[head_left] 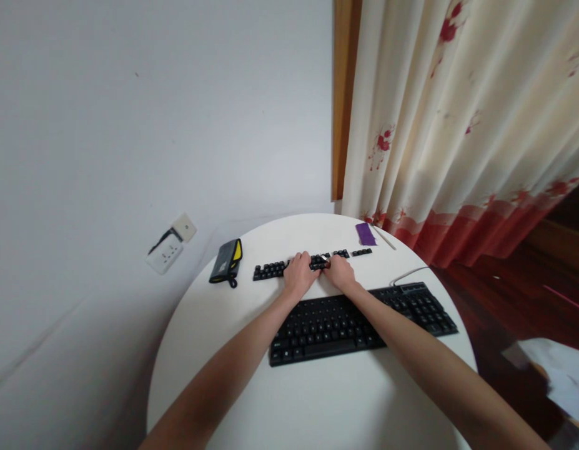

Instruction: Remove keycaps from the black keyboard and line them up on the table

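Both hands worked close together over a broken line of black keycaps (269, 270), which ran across the white round table (289, 400) a little in from its far edge. The left hand (297, 274) lay palm-down on the line, fingers bent and touching the caps; whether it gripped one I could not tell, since the fingers hid what was beneath them. The right hand (340, 273) was just beside it, thumb and fingers closed on a small object (327, 265) — reddish-brown and silvery, too small to name — that showed at the fingertips facing the left hand. More caps stretched beyond the right hand in short groups towards the table's right edge.

A black keyboard (324, 328) lay nearer the front edge of the table, under both forearms, its number pad close to the right edge. Its cable (408, 275) curved from its far side towards that same edge.

By the table's far left edge rested a grey pouch (222, 262) with a yellow patch and a small loop. Near the far right edge lay a purple cloth (365, 234), and a thin pale stick (385, 238) was slanted just beside it. Behind the table stood a plain wall (153, 125) — a socket (166, 255) fixed on it to the left — and a flowered curtain (458, 125) hung to the right.
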`<state>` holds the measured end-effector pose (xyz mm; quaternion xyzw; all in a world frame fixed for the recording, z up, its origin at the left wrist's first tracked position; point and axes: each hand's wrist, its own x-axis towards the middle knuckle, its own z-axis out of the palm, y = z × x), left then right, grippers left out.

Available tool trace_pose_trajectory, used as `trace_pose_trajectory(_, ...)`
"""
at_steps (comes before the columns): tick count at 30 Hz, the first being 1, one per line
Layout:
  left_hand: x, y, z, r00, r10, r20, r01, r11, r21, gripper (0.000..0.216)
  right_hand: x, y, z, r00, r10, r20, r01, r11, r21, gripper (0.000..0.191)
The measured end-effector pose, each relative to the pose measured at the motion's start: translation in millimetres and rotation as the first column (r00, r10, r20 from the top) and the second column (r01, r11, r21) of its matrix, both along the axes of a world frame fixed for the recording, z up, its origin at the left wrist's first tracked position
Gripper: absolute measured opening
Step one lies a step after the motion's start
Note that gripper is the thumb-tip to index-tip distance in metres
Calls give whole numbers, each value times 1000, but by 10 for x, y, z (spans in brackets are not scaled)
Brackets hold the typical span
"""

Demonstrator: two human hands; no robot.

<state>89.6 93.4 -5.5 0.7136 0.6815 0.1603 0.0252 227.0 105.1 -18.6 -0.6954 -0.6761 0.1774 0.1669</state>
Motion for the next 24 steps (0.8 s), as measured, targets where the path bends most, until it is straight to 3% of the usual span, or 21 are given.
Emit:
trace_pose_trajectory(6, -32, 15, -35, 999, -26, 20, 25, 999, 45, 28, -12, 0, 7, 1000, -4, -3, 4, 1000, 3, 18)
trace_pose_trajectory(13, -78, -7, -80, 978, -208, 24, 202, 966, 161, 12, 11, -3, -30, 1000, 1, -9, -1, 1000, 19, 19)
trace_pose_trajectory(24, -14, 26, -49, 966, -257, -17, 257, 956, 143, 16, 24, -2, -39, 1000, 13, -28, -12, 1000, 10, 20)
